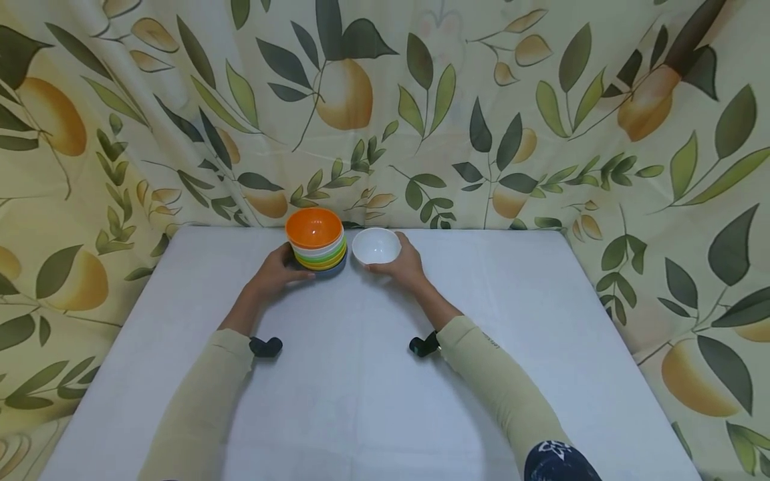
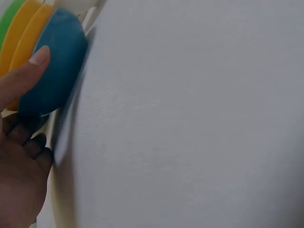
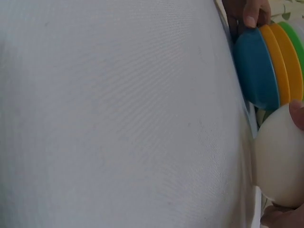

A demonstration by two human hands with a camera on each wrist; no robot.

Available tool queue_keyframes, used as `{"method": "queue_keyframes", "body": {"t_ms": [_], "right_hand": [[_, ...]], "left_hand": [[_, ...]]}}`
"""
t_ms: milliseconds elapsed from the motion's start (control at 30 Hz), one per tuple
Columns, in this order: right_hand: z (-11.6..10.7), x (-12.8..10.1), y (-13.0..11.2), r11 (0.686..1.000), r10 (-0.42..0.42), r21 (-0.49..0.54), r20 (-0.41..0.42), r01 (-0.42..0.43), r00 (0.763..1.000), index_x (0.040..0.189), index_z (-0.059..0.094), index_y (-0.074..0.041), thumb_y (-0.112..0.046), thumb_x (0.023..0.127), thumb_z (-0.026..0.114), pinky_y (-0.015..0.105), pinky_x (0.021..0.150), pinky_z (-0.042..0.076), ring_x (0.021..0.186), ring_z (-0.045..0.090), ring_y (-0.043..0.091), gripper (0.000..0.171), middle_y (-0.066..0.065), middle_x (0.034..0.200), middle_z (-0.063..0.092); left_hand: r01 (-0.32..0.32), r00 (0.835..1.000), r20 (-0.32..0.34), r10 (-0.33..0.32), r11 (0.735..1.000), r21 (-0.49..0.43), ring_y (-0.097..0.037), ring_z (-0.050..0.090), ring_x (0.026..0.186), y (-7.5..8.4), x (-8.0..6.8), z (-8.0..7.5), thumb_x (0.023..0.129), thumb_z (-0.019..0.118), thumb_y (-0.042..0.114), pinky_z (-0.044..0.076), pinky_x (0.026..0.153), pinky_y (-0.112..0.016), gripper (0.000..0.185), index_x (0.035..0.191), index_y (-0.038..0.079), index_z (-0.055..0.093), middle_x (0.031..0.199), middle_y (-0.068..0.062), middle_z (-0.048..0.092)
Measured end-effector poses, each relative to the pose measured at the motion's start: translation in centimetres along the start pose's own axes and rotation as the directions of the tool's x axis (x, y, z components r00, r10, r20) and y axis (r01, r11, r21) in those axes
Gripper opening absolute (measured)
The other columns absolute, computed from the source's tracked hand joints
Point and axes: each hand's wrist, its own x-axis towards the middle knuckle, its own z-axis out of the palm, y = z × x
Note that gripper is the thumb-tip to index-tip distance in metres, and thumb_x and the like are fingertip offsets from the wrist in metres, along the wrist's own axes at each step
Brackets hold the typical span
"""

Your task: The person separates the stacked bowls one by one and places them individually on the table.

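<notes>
A stack of nested bowls stands at the far side of the table, an orange bowl [image 1: 313, 229] on top, with white, green and yellow ones beneath and a blue bowl [image 2: 61, 71] lowest. My left hand [image 1: 278, 272] grips the stack low on its left side; in the left wrist view its thumb lies on the blue bowl and the other fingers curl around the far side. Just right of the stack is a single white bowl [image 1: 376, 247], mouth up. My right hand [image 1: 404, 266] holds it by its right side, thumb at the front. Whether this bowl touches the table cannot be told.
A white cloth covers the table [image 1: 361, 374]. Right behind its far edge hangs a curtain [image 1: 433, 153] printed with fruit and leaves, close to the bowls. Dark wrist cameras are strapped at both sleeve cuffs.
</notes>
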Motion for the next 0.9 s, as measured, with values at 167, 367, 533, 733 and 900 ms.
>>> {"method": "queue_keyframes", "body": {"t_ms": [167, 367, 533, 733, 900], "right_hand": [[0.1, 0.0, -0.2, 1.0, -0.001, -0.02, -0.005, 0.001, 1.0, 0.153, 0.044, -0.004, -0.019, 0.07, 0.1, 0.049, 0.111, 0.049, 0.133, 0.053, 0.035, 0.101, 0.017, 0.147, 0.054], [-0.3, 0.0, 0.0, 0.999, 0.004, -0.045, 0.008, -0.003, 1.0, 0.154, 0.043, -0.005, -0.021, 0.07, 0.1, 0.049, 0.112, 0.048, 0.135, 0.052, 0.035, 0.102, 0.016, 0.148, 0.054], [-0.6, -0.4, 0.5, 0.999, -0.003, -0.038, 0.013, 0.003, 1.0, 0.153, 0.043, -0.005, -0.022, 0.07, 0.1, 0.05, 0.112, 0.048, 0.135, 0.052, 0.035, 0.103, 0.017, 0.148, 0.054], [-0.3, 0.0, 0.6, 1.0, -0.019, -0.021, 0.038, 0.02, 0.999, 0.153, 0.042, -0.006, -0.02, 0.069, 0.1, 0.05, 0.112, 0.047, 0.134, 0.053, 0.035, 0.103, 0.016, 0.148, 0.054], [0.0, 0.0, 0.4, 0.999, -0.026, -0.024, 0.051, 0.028, 0.998, 0.154, 0.041, -0.006, -0.021, 0.07, 0.1, 0.049, 0.113, 0.047, 0.134, 0.052, 0.034, 0.104, 0.015, 0.149, 0.053]], "left_hand": [[0.004, 0.998, 0.065, -0.005, 1.0, 0.023, -0.037, 0.027, 0.156, 0.2, 0.5, -1.1, 0.083, 0.091, 0.011, 0.02, 0.128, -0.053, 0.106, 0.166, 0.004, 0.025, 0.169, -0.017, 0.032], [0.019, 0.994, 0.111, -0.018, 1.0, -0.011, -0.036, 0.025, 0.156, 0.2, 1.3, -1.5, 0.081, 0.09, 0.006, 0.015, 0.129, -0.052, 0.105, 0.165, 0.004, 0.027, 0.169, -0.016, 0.032], [0.049, 0.986, 0.161, -0.04, 0.997, -0.052, -0.032, 0.014, 0.16, 0.0, 1.8, -1.1, 0.083, 0.09, 0.007, 0.009, 0.13, -0.051, 0.113, 0.169, 0.008, 0.017, 0.174, -0.012, 0.02], [0.09, 0.986, 0.15, -0.077, 0.993, -0.077, -0.027, 0.011, 0.161, -0.1, 1.6, -0.9, 0.084, 0.089, 0.008, 0.006, 0.13, -0.049, 0.115, 0.17, 0.013, 0.013, 0.175, -0.007, 0.016], [0.077, 0.988, 0.138, -0.066, 0.994, -0.077, -0.026, 0.012, 0.16, -0.3, 1.2, -0.9, 0.085, 0.089, 0.008, 0.005, 0.13, -0.049, 0.115, 0.17, 0.015, 0.012, 0.175, -0.007, 0.016]]}}
